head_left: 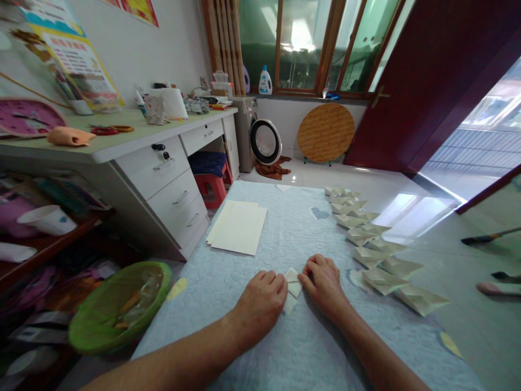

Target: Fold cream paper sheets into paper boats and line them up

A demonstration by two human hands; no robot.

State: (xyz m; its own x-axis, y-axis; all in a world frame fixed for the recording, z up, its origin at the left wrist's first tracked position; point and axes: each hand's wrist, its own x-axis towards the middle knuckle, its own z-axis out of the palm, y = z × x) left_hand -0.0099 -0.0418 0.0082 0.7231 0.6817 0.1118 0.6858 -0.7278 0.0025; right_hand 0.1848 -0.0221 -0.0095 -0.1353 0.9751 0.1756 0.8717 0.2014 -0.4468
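Note:
A small folded piece of cream paper lies on the light blue tablecloth, between my two hands. My left hand has its fingers curled and closed on the paper's left edge. On the opposite edge, my right hand pinches the paper between thumb and fingers. Both hands rest low, close to the cloth. Beyond them to the left is a stack of flat cream paper sheets. Folded paper boats stand in two rows along the table's right side.
Left of the table, a green basket sits beside a shelf holding a paper cup. A white desk carries a pink clock and scissors. Farther back are a red stool, a washing machine with its door ajar and a round wooden tabletop.

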